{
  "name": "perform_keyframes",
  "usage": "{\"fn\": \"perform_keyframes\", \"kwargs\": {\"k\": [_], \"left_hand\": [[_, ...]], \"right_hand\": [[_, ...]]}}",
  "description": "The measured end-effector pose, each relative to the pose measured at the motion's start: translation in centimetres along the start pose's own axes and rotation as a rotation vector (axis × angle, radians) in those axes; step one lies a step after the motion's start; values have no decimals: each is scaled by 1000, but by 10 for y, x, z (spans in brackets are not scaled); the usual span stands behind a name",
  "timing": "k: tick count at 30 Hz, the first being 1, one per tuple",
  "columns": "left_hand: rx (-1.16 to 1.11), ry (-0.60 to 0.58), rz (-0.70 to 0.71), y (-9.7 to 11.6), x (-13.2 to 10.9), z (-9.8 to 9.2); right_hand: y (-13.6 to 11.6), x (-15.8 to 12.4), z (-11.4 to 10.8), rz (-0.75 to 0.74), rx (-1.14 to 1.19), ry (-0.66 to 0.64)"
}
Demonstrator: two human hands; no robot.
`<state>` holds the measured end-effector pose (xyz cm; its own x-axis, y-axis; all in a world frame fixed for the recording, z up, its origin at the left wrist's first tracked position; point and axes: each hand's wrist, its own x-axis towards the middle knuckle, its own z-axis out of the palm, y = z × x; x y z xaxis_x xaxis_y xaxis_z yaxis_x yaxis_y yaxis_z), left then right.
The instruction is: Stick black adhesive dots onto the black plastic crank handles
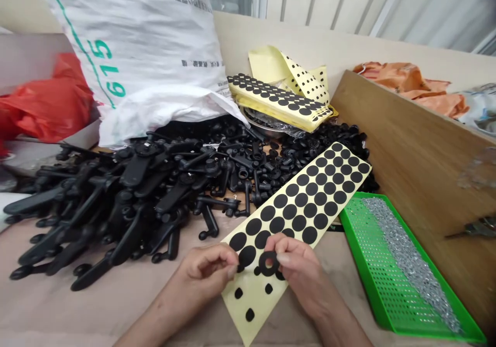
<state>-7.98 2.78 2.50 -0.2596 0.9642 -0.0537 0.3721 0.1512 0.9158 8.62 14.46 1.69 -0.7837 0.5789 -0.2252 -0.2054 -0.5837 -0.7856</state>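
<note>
The right hand grasps a black rubber ring above the yellow backing sheet; the left hand is clenched just beside it.

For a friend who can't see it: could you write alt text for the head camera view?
A person's right hand pinches a black ring sticker beside their left hand, over a yellow backing sheet of black dots. Behind lies a heap of black plastic parts; to the right, a green perforated tray.
</note>
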Motion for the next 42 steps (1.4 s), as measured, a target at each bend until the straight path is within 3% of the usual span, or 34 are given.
{"fn": "perform_keyframes", "kwargs": {"k": [2, 5, 8, 11, 14, 18, 20, 22, 24, 26, 30, 34, 38, 42], "left_hand": [[216, 72, 130, -5, -5, 1], [558, 143, 495, -17, -13, 7], [791, 59, 659, -24, -19, 11], [840, -36, 630, -25, -24, 9], [692, -54, 571, -23, -27, 2], [548, 53, 508, -15, -15, -11], [710, 165, 543, -7, 3, -17], [1027, 222, 497, 3, 26, -21], [1310, 200, 368, 12, 49, -24], [1435, 154, 278, 20, 68, -25], [1464, 116, 282, 28, 78, -35], [1351, 148, 289, 29, 59, -39], [998, 179, 444, 20, 27, -16], [739, 174, 413, 8, 7, 11]], "right_hand": [[-2, 0, -1, -3, 22, 15], [-2, 0, -1, 5, 22, 27], [-2, 0, -2, 17, 30, 39], [-1, 0, -3, 23, 47, 25], [0, 0, -4, 9, 45, 7], [2, 0, -3, -7, 75, -6], [2, -1, -3, -5, 100, -10], [1, 0, -2, -11, 117, -7], [1, 0, -1, -23, 129, 8], [0, 0, -1, -21, 141, 24], [-1, 0, -2, -21, 167, 31], [-1, 0, -5, -55, 191, -4], [-1, 1, -7, -63, 200, 12], [-1, 0, -6, -40, 205, 4]]}}
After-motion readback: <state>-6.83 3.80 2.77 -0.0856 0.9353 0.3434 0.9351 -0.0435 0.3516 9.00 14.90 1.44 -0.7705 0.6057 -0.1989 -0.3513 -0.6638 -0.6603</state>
